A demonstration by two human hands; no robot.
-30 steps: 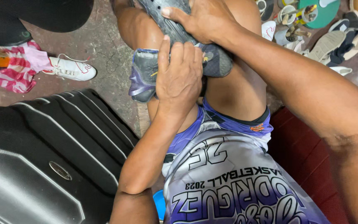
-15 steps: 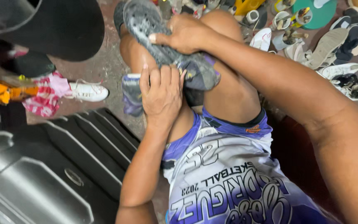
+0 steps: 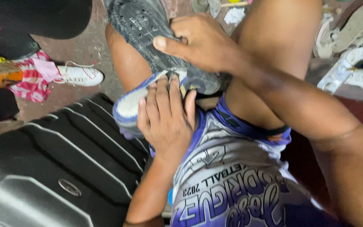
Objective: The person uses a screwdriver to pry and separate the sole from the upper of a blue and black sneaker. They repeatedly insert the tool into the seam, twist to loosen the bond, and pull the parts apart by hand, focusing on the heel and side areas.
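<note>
My right hand [image 3: 200, 42] grips a dark grey rubber shoe sole [image 3: 141, 29], pulling it up off the shoe below. That blue and white shoe upper [image 3: 127, 108] lies against my thigh, and my left hand [image 3: 167, 115] presses flat on it, fingers spread toward the joint where the sole still meets the shoe. Both sit over my lap, above purple and white printed shorts [image 3: 227, 185]. My bare knees rise behind the shoe.
A black ribbed hard-shell suitcase [image 3: 51, 168] fills the lower left. A white sneaker [image 3: 80, 75] and a red striped cloth [image 3: 32, 77] lie on the concrete floor at left. More shoes and soles [image 3: 353, 63] are heaped at upper right.
The view has moved closer to the shoe. My left hand slid down onto the blue upper, and the grey sole has lifted further away from it under my right hand.
</note>
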